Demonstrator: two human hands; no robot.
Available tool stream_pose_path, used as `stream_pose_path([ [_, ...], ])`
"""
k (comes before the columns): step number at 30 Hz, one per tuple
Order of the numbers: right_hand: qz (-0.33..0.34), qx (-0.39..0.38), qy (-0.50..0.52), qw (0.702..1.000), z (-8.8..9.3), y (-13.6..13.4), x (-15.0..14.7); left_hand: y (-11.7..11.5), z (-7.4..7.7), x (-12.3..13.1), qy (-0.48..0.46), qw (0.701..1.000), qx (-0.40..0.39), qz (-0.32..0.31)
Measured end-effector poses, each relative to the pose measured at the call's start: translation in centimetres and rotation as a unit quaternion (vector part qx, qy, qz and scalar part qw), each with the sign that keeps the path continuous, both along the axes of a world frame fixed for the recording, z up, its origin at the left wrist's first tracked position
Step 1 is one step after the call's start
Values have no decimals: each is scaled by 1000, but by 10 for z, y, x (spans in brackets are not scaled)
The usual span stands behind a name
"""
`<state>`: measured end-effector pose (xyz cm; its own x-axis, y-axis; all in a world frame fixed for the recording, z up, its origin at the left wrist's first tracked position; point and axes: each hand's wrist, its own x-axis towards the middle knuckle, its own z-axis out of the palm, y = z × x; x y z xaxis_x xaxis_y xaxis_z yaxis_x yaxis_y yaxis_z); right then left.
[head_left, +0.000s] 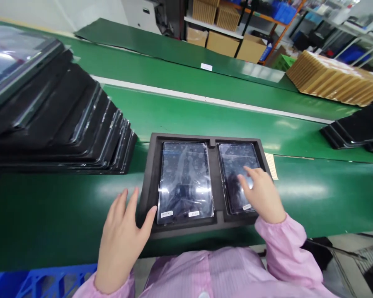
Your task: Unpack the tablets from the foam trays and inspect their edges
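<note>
A black foam tray (pixel 216 182) lies on the green bench in front of me, with two recesses side by side. In the left recess rests a larger tablet-like screen panel (pixel 186 178) in shiny clear film, two white labels along its near edge. The right recess holds a narrower screen panel (pixel 236 159) with one label. My left hand (pixel 122 231) is open beside the tray's left edge, thumb close to the larger panel's corner; whether it touches is unclear. Above the narrower panel my right hand (pixel 261 192) hovers or rests lightly, fingers apart, holding nothing.
A tall leaning stack of black trays with film-wrapped panels (pixel 90 120) stands at the left. More black trays (pixel 354 124) sit at the right, near a row of cardboard dividers (pixel 335 78). A white strip (pixel 174 95) crosses the green bench (pixel 313 198). Shelves with cartons (pixel 222 43) stand behind.
</note>
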<state>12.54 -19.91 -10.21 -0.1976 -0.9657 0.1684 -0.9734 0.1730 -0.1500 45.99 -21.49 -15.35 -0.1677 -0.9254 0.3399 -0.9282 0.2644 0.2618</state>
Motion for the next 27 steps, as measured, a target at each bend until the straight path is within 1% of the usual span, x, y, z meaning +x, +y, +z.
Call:
stream_pose_path([
  [2, -94, -23, 36, 995, -1, 14, -26, -7, -3, -3, -22, 999, -14, -18],
  [4, -159, -12, 53, 986, -4, 29, -42, -13, -4, -9, -32, 998, -32, -39],
  [5, -176, -3, 54, 983, -7, 35, -46, -15, -3, -13, -35, 998, -44, -43],
  [7, -188, 10, 48, 981, -13, 44, -46, -15, -1, -22, -26, 996, -72, -43],
  [9, -196, 19, 50, 979, -19, 46, -40, -11, 1, -31, -3, 996, -70, -61],
  [11, -211, 27, 54, 976, -25, 44, -34, -4, 0, -37, 19, 995, -32, -93],
  [13, -228, 32, 54, 972, -29, 40, -31, 3, -5, -42, 26, 994, 26, -102],
  [15, -243, 31, 49, 968, -34, 34, -31, 7, -11, -46, 30, 993, 68, -91],
  [17, -256, 25, 39, 966, -38, 29, -33, 7, -13, -51, 39, 991, 103, -75],
  [20, -260, 9, 15, 965, -43, 26, -35, 0, -6, -58, 79, 983, 160, -33],
  [23, -248, -6, -20, 968, -43, 26, -35, -8, 6, -58, 160, 958, 237, 12],
  [25, -237, -12, -47, 970, -40, 27, -34, -11, 12, -55, 228, 930, 285, 40],
  [27, -227, -14, -76, 971, -36, 28, -37, -13, 17, -50, 293, 900, 317, 69],
])
